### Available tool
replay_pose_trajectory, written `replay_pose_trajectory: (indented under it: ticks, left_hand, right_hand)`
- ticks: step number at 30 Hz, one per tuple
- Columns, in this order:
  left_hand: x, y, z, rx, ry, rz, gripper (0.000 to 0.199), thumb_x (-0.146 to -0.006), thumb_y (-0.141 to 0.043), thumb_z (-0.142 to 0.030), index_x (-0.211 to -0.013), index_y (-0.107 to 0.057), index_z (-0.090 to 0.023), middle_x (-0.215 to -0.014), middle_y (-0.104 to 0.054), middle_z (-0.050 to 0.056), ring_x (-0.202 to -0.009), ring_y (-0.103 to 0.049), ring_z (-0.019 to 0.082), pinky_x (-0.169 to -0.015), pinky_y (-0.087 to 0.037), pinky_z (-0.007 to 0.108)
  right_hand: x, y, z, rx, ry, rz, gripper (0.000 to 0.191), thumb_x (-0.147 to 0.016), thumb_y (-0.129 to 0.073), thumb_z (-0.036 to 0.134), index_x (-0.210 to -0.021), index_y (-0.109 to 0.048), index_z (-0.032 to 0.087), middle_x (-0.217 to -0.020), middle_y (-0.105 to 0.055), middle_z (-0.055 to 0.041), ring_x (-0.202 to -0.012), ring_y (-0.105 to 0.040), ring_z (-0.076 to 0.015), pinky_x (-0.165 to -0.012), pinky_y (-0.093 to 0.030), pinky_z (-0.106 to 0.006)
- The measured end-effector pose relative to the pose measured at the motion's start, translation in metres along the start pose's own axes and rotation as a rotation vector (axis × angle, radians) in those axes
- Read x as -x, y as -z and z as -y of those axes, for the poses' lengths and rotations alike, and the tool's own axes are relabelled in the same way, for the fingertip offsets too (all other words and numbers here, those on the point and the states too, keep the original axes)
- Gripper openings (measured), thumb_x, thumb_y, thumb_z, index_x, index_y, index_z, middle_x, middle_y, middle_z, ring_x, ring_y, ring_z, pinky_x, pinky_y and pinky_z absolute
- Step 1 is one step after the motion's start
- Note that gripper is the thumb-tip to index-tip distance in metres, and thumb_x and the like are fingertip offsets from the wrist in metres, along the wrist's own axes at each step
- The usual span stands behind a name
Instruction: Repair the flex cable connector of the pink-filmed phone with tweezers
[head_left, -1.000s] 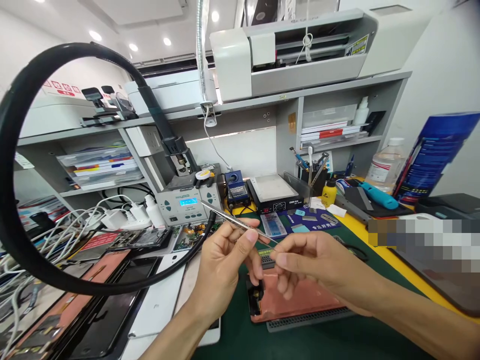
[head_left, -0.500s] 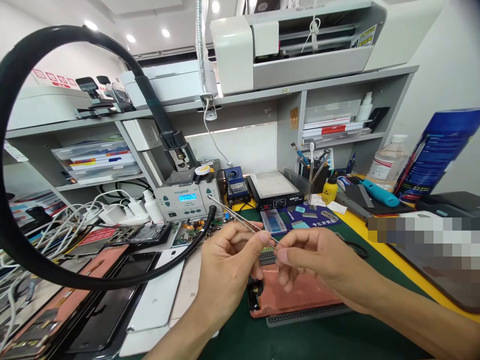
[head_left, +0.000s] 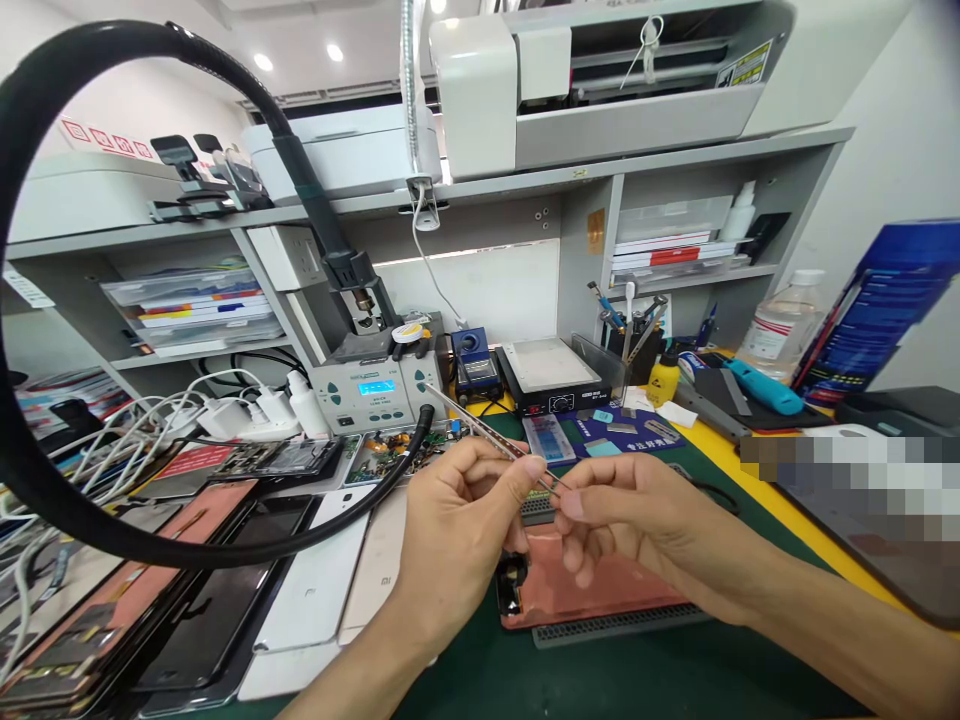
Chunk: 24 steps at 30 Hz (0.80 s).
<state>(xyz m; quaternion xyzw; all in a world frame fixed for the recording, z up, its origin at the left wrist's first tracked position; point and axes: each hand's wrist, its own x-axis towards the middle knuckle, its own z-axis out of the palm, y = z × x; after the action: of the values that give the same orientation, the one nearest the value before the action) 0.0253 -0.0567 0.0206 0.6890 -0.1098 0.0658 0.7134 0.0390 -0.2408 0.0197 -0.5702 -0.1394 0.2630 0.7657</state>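
Observation:
Thumb and fingers of my left hand [head_left: 457, 525] are closed round a slim pair of metal tweezers [head_left: 476, 424]. The tweezers slant, with one end pointing up and left and the tips down toward the right. My right hand [head_left: 641, 520] pinches at the tips; whether something small sits between those fingers is hidden. Below both hands lies a phone part with a reddish-pink film [head_left: 585, 580] and a black left end. It rests on a dark perforated holder [head_left: 615, 626], partly covered by my hands, on the green mat [head_left: 660, 675].
A thick black hose [head_left: 247, 553] loops across the left side from the hot-air station [head_left: 375, 390]. Phone backs, including a white one [head_left: 311, 595], lie at left. Behind stand a heating plate [head_left: 551, 365], a yellow bottle [head_left: 663, 380] and a tool holder [head_left: 637, 340].
My view has shifted slightly. The tweezers have turned a little in my left hand, showing more of a broad side. Both hands otherwise stay in nearly the same place.

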Motion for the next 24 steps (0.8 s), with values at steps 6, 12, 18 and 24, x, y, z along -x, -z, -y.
replay_pose_trajectory:
  ticks: [6,12,18,24]
  left_hand:
    - [-0.0001,0.0007,-0.0005,0.017,0.014,0.01,0.028,-0.088,-0.074,-0.038,-0.074,-0.06,-0.018,-0.046,-0.056,-0.006,-0.041,-0.051,0.008,-0.042,-0.04,0.019]
    - [-0.0033,0.0028,-0.0041,0.109,0.066,0.053,0.023,-0.09,-0.072,-0.037,-0.091,-0.065,-0.015,-0.056,-0.062,-0.003,-0.044,-0.054,0.008,-0.044,-0.046,0.019]
    - [-0.0032,0.0088,0.0005,0.234,0.058,0.146,0.023,-0.095,-0.066,-0.036,-0.108,-0.063,-0.016,-0.083,-0.07,0.001,-0.046,-0.058,0.007,-0.043,-0.047,0.019]
    - [-0.0042,0.0094,0.0021,0.307,0.038,0.205,0.025,-0.096,-0.064,-0.032,-0.115,-0.062,-0.016,-0.093,-0.071,0.005,-0.049,-0.06,0.007,-0.046,-0.049,0.02]
  right_hand:
    - [-0.0008,0.0,0.002,0.017,-0.026,0.012,0.017,-0.085,-0.079,0.027,-0.079,-0.074,0.011,-0.07,-0.075,-0.0079,-0.064,-0.069,-0.0152,-0.064,-0.058,-0.025]
    - [-0.001,0.0039,0.0027,-0.036,-0.015,0.024,0.012,-0.088,-0.077,0.024,-0.086,-0.079,0.012,-0.08,-0.075,-0.0077,-0.066,-0.07,-0.0149,-0.065,-0.061,-0.027]
    - [0.0006,0.0058,0.0026,-0.076,-0.017,0.014,0.014,-0.087,-0.079,0.023,-0.09,-0.08,0.009,-0.078,-0.074,-0.0088,-0.065,-0.07,-0.0153,-0.062,-0.062,-0.027]
    - [0.0007,0.0071,0.0052,-0.16,-0.006,0.103,0.012,-0.087,-0.076,0.016,-0.095,-0.079,0.008,-0.083,-0.075,-0.009,-0.067,-0.072,-0.0159,-0.065,-0.063,-0.029]
